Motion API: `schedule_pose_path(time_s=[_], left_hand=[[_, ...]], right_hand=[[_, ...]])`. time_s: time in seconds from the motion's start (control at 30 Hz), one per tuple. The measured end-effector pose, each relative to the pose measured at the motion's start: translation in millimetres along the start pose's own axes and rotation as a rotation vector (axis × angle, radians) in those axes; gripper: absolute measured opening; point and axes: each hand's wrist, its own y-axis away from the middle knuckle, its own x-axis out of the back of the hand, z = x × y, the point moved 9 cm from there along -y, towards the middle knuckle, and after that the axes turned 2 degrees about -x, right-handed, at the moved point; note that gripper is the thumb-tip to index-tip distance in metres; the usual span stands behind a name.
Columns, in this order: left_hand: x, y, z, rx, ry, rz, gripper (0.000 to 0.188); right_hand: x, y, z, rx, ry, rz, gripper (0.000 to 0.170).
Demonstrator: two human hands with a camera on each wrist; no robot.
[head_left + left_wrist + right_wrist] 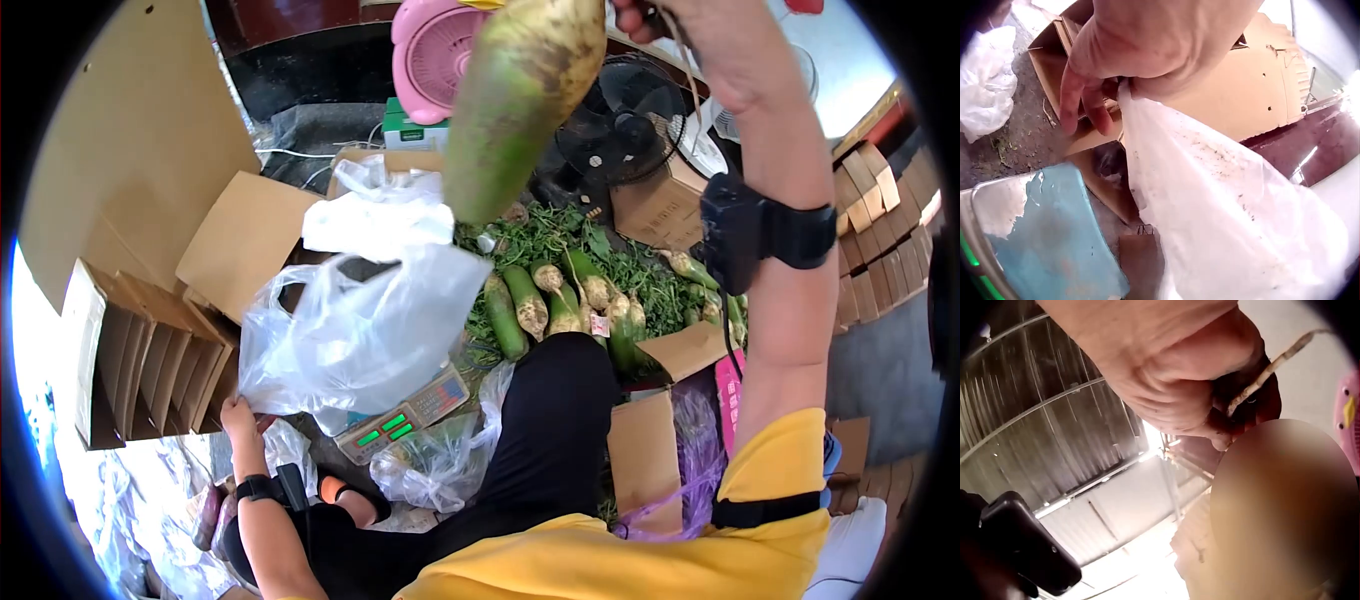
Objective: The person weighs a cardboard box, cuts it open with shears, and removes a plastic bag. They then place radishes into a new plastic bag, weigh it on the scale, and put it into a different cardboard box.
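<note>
High in the head view, my right hand point(715, 45) grips a large green radish point(520, 110) by its thin root end, with the green end hanging down. In the right wrist view, the root tail point(1275, 365) sticks out from the curled fingers above the blurred radish point(1279, 519). Lower left, my left hand point(240, 422) pinches the edge of a translucent plastic bag point(360, 335). The left wrist view shows this bag point(1216, 194), specked with dirt, hanging from between thumb and fingers. Beneath it is a scale point(405, 412) with lit green digits and a blue pan point(1054, 231).
Several green radishes point(525, 300) lie on leafy greens point(570, 232) ahead of the knee. Cardboard boxes point(150, 350) stand on the left, and an open carton point(645, 450) on the right. A pink fan point(435, 55) and a black fan point(620, 120) are at the back.
</note>
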Motion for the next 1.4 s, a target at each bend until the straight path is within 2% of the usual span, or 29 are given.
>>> schedule_pose_path(time_s=[0.07,0.1,0.2,0.27,0.33,0.4,0.47,0.53,0.6,0.67,0.73,0.8,0.83,0.87,0.93,1.0,1.07,1.13,1.17,1.2,1.27,1.33,1.4], left_hand=[[-2,5,7,-0.022,-0.048,0.027,0.015],[1,-3,5,-0.085,-0.011,0.028,0.015],[1,-10,9,-0.167,0.056,-0.032,0.015],[-16,16,30,-0.165,0.103,-0.129,0.016],[-25,35,42,-0.174,0.113,-0.138,0.016],[-33,52,54,-0.18,0.117,-0.14,0.016],[-38,66,64,-0.169,0.095,-0.165,0.016],[-41,72,70,-0.184,0.106,-0.176,0.016],[-44,76,78,-0.229,0.167,-0.204,0.015],[-48,82,88,-0.247,0.237,-0.235,0.014],[-53,87,98,-0.269,0.306,-0.274,0.014],[-58,88,102,-0.273,0.382,-0.305,0.014],[-62,88,105,-0.276,0.459,-0.351,0.014],[-62,86,106,-0.302,0.461,-0.367,0.015],[-67,95,118,-0.31,0.482,-0.366,0.015],[-80,108,132,-0.286,0.603,-0.447,0.015],[-84,108,138,-0.286,0.632,-0.451,0.016],[-97,115,152,-0.28,0.698,-0.513,0.019],[-105,120,161,-0.281,0.704,-0.517,0.017],[-113,122,170,-0.293,0.708,-0.524,0.017],[-138,131,190,-0.307,0.737,-0.656,0.015],[-162,136,207,-0.307,0.786,-0.709,0.014],[-184,143,227,-0.287,0.819,-0.746,0.017]], right_hand=[[19,-2,45,-0.098,0.118,0.013,0.014],[23,1,62,-0.01,0.309,0.053,0.011],[29,4,142,-0.097,0.456,0.081,0.015],[34,9,197,0.02,0.64,0.132,0.016],[42,24,258,-0.097,0.716,0.216,0.014],[52,48,325,-0.244,0.702,0.284,0.014],[53,81,379,-0.295,0.682,0.313,0.013],[44,121,416,-0.182,0.76,0.317,0.015],[33,167,464,-0.262,0.753,0.247,0.015],[17,211,491,-0.426,0.669,0.129,0.014],[8,244,494,-0.499,0.679,0.11,0.012],[13,273,534,-0.649,0.506,0.117,0.012],[13,270,528,-0.711,0.491,0.116,0.011],[12,260,512,-0.64,0.62,0.048,0.011],[-10,228,475,-0.56,1.018,-0.212,0.013],[-35,189,469,-0.355,0.888,-0.231,0.018],[-91,156,433,-0.572,0.233,-0.37,0.026],[-157,136,351,-0.792,-0.014,-0.649,0.039],[-190,129,326,-0.705,-0.042,-0.861,0.049],[-218,124,297,-0.646,-0.089,-0.995,0.061],[-269,119,259,-0.462,-0.174,-1.135,0.071],[-303,114,227,-0.41,-0.25,-1.181,0.081],[-320,102,188,-0.352,-0.459,-1.192,0.071]])
